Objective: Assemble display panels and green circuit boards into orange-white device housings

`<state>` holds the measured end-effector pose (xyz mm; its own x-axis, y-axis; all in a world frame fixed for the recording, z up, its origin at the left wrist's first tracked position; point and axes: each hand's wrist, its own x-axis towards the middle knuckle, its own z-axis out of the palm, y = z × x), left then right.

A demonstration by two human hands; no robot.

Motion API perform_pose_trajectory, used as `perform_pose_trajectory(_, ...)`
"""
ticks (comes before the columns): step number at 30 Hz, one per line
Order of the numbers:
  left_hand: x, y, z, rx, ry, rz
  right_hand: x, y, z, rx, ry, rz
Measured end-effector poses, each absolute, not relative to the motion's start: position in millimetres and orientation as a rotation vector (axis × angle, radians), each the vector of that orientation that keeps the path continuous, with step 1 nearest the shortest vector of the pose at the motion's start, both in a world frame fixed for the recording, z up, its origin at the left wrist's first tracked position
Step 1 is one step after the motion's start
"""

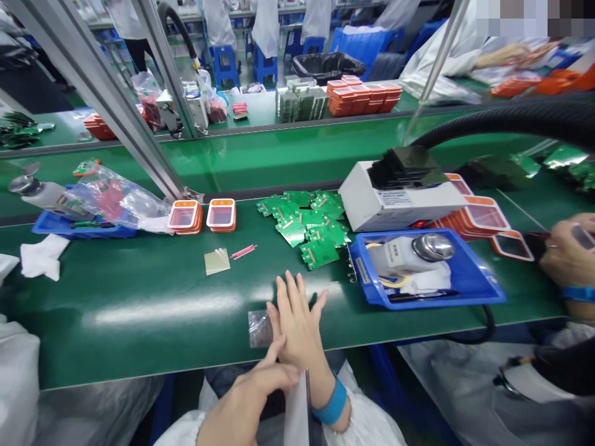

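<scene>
My right hand (297,328), with a blue wristband, is open over the green table's front edge, fingers spread and holding nothing. My left hand (246,396) comes in from the lower left and meets it near the wrist. A thin pale flat piece (296,412) with a dark edge stands nearly edge-on at my left thumb, pinched there. Beside my right fingertips lies a small clear plastic film (259,329). Farther back are a beige square sheet (217,262), thin pink strips (244,252) and a heap of green circuit boards (309,223).
At right, a blue tray (432,297) holds a dispenser bottle, before a white box (400,204) and orange-rimmed frames (486,214). Two more frame stacks (221,215) stand left of the boards. A metal post (158,155) rises at left. Another person's hand (569,254) is at far right.
</scene>
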<state>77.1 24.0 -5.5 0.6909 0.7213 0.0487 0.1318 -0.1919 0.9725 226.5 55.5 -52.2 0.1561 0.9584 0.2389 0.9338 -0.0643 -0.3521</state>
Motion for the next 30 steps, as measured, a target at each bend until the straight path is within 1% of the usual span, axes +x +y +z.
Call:
perform_pose_trajectory(2, 77, 23, -4, 1.739, 0.730, 0.585, 226, 56, -52, -2.020, -1.831, 0.070)
perform_pose_trajectory(7, 78, 20, 5, 1.720, 0.768, 0.384, 231, 58, -43, -2.089, -1.834, 0.026)
perform_pose_trajectory(13, 78, 18, -1, 1.675, 0.754, 0.530, 227, 56, -45, -2.087, -1.833, -0.018)
perform_pose_trajectory(19, 78, 17, 4, 1.660, 0.755, 0.384, 229, 57, -42, -2.099, -1.839, 0.051)
perform_pose_trajectory(26, 79, 17, 0, 1.631, 0.779, 0.505, 228, 55, -48, -2.042, -1.869, -0.052)
perform_pose_trajectory(30, 83, 17, 2, 1.675, 0.744, 0.423, 231, 55, -42, -2.063, -1.889, 0.002)
